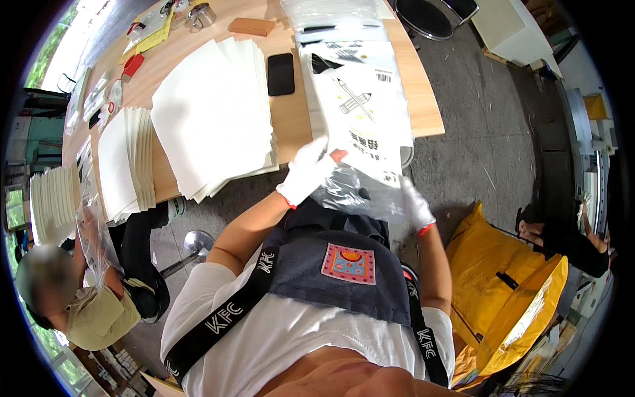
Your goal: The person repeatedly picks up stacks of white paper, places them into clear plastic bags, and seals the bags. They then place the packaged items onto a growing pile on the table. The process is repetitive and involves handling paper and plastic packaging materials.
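A clear plastic bag with a printed white paper pack in it lies over the table's near edge, its loose end hanging toward me. My left hand, in a white glove with a bare thumb tip, grips the bag's left side, the thumb over the paper. On the opposite side my right hand, gloved too, is closed at the bag's right edge; its fingertips are partly hidden. Beneath and behind this pack lie more bagged packs.
Fanned white sheets and a smaller paper stack cover the table's left. A black phone and a brown block lie nearby. At right stands a large yellow bag. Another person sits at left, handling clear plastic.
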